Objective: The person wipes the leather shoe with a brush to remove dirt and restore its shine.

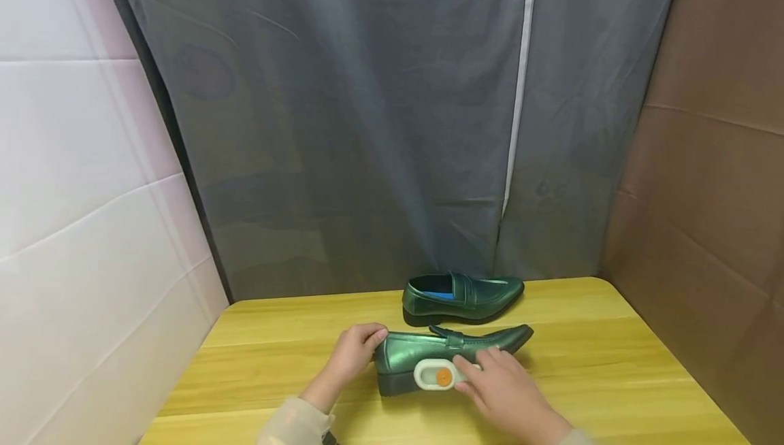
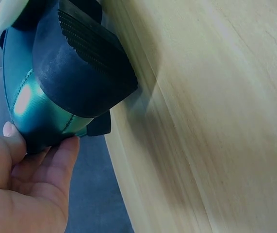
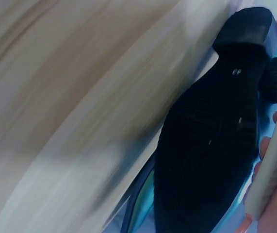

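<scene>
Green penny loafer [image 1: 407,350], toe pointing to our right, is found over the near part of the wood-grain table [image 1: 245,370], between both hands. We observe the left hand [image 1: 354,351] pinching the back of the upper, thumb on one side and fingers on the other; we judge this hold steadies the shoe while leaving its flank accessible. The shoe is tilted, its black sole [image 3: 211,136] turned towards the right-wrist camera; whether the lower edge touches the tabletop we cannot tell.

We note the right hand [image 1: 505,390] with fingers wrapped about a white-handled brush [image 1: 427,382] bearing an orange disc [image 1: 444,377]. Its dark bristles [image 3: 270,80] face the loafer's side, apparently in contact, which we take as the reason for the heel-end grip.

Behind, we record the matching loafer [image 1: 490,299] upright near the grey curtain [image 1: 367,125], presumably set back to leave working room.
</scene>
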The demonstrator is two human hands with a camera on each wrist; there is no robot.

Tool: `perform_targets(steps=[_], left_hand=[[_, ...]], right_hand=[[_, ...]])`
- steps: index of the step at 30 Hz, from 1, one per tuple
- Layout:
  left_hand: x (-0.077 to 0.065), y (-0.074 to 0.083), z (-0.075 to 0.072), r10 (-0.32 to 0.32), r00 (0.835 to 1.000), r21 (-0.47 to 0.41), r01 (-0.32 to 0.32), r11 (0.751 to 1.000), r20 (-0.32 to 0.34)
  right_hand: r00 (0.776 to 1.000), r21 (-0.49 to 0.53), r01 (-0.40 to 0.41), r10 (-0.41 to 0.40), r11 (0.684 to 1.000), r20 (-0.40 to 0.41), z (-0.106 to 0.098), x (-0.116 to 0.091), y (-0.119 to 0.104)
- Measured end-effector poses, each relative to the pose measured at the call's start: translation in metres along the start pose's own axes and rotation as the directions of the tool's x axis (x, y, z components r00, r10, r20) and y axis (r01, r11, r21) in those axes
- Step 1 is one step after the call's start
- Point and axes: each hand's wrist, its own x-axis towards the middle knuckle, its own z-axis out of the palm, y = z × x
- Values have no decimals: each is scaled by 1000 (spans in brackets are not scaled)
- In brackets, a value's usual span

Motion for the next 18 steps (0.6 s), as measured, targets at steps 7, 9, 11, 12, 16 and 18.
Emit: perform_targets(steps=[7,9,11,12,16,18], left_hand=[[-1,0,1,-24,1000,-29,24,999,3],[-1,-1,1,-29,1000,-38,29,999,3],[-2,0,1,-32,999,-40,32,999,3],[-2,0,0,-31,1000,-38,31,999,3],[-3,1,-1,-17,1000,-26,17,1000,6],[-3,1,0,-13,1000,-38,14,999,13]], right_hand=[[1000,19,6,-7,1000,10,6,12,-18],[1000,24,7,-7,1000,15,6,15,-22],[1000,30,4,-5,1000,31,6,18,-26],[999,31,5,-6,1000,38,6,20,-28],[998,37,2,-4,999,68,4,28,-37],[997,36,6,-9,999,73,4,32,-42]])
